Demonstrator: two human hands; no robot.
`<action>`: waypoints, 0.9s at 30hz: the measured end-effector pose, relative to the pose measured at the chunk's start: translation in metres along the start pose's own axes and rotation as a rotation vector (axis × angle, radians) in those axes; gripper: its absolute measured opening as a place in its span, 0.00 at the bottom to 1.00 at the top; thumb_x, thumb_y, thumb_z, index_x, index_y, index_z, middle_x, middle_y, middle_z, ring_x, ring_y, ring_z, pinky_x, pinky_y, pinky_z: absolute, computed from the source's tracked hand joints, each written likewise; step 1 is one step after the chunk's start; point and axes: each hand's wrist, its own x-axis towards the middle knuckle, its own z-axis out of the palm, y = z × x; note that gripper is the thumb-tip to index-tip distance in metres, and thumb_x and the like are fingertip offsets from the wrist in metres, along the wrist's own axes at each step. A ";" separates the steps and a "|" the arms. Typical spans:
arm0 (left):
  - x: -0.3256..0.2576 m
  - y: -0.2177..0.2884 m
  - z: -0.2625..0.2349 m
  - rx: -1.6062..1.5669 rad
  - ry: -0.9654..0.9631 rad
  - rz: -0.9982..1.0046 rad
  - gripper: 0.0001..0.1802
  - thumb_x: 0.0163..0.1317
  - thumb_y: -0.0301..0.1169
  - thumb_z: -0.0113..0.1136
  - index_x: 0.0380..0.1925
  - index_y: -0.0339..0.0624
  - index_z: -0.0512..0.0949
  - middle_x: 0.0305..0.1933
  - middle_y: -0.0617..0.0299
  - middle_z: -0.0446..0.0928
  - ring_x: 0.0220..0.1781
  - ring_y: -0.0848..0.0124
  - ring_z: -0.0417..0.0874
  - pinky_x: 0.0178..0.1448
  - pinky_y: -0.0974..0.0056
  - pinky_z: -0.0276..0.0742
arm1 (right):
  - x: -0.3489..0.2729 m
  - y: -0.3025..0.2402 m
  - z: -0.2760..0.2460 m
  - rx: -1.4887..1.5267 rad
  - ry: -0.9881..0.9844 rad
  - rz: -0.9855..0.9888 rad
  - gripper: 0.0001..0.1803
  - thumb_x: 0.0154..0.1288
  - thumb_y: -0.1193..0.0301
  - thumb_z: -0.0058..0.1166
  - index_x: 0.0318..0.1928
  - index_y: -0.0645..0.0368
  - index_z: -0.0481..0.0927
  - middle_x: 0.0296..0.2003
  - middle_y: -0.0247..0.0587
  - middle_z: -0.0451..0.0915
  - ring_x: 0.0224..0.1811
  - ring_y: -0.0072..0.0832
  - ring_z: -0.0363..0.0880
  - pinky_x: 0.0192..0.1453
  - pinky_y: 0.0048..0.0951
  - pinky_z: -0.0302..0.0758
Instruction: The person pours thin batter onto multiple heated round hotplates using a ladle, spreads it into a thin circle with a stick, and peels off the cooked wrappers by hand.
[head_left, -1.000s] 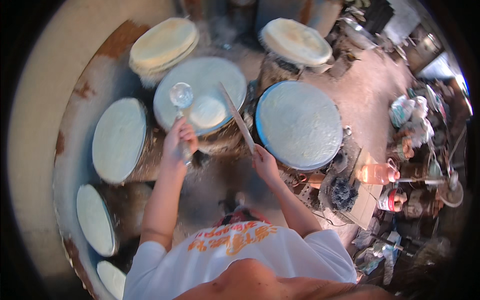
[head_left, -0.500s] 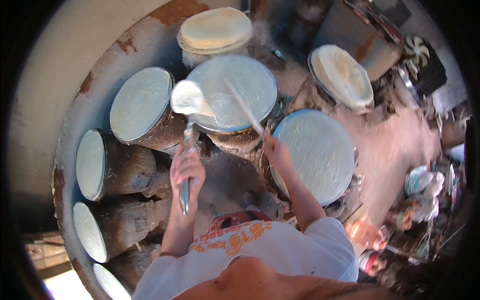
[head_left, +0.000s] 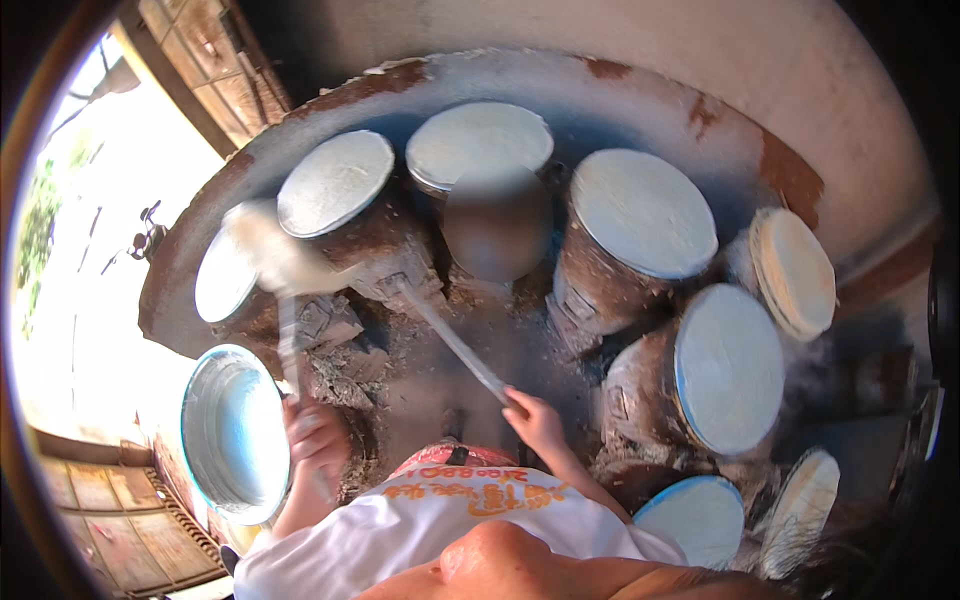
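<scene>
My left hand (head_left: 316,440) is wrapped round the handle of a metal ladle (head_left: 289,340). The ladle's bowl is smeared by motion, and a pale, batter-coloured shape (head_left: 310,272) spreads beside it; I cannot make out its edges. My right hand (head_left: 537,425) grips a long, thin stick (head_left: 455,345) that slants up and left toward that shape. Close by my left hand stands a deep blue-rimmed basin (head_left: 213,425) with whitish residue on its wall. Ahead are several round griddles, among them one coated in pale batter (head_left: 645,212).
The griddles rest on brown cylindrical stoves (head_left: 590,295) in an arc before a curved, rust-stained wall (head_left: 510,75). Raised, browned flatbreads (head_left: 793,275) lie at the far right. A bright opening (head_left: 110,290) is on the left.
My view has swung left, bringing the basin into sight. The ladle has moved off the middle griddle toward the left, and the stick has moved away from that griddle too.
</scene>
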 end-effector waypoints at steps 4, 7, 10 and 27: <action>-0.057 0.069 0.081 0.370 0.065 0.584 0.20 0.72 0.38 0.40 0.19 0.48 0.61 0.12 0.72 0.52 0.09 0.81 0.57 0.11 0.75 0.59 | 0.076 -0.039 0.090 0.116 -0.112 -0.080 0.23 0.55 0.71 0.61 0.54 0.55 0.78 0.41 0.47 0.82 0.41 0.35 0.82 0.44 0.30 0.77; -0.103 0.204 0.093 0.312 0.445 0.920 0.21 0.71 0.36 0.42 0.16 0.49 0.59 0.11 0.72 0.54 0.09 0.81 0.55 0.14 0.75 0.57 | 0.124 -0.037 0.113 0.161 -0.052 0.001 0.23 0.54 0.71 0.63 0.52 0.59 0.78 0.30 0.36 0.81 0.28 0.20 0.74 0.35 0.24 0.73; -0.224 0.420 0.027 0.307 0.605 1.244 0.16 0.65 0.28 0.45 0.16 0.47 0.60 0.13 0.69 0.60 0.13 0.76 0.62 0.20 0.73 0.67 | 0.181 -0.045 0.117 -0.057 -0.147 0.182 0.21 0.53 0.66 0.63 0.47 0.61 0.80 0.34 0.50 0.82 0.37 0.37 0.83 0.39 0.32 0.77; -0.082 0.456 -0.028 1.648 2.126 1.415 0.25 0.70 0.46 0.41 0.56 0.39 0.67 0.29 0.59 0.72 0.15 0.72 0.66 0.16 0.69 0.66 | 0.388 -0.080 0.056 -0.671 0.204 -0.112 0.21 0.48 0.66 0.67 0.47 0.46 0.82 0.32 0.40 0.79 0.32 0.41 0.80 0.33 0.39 0.76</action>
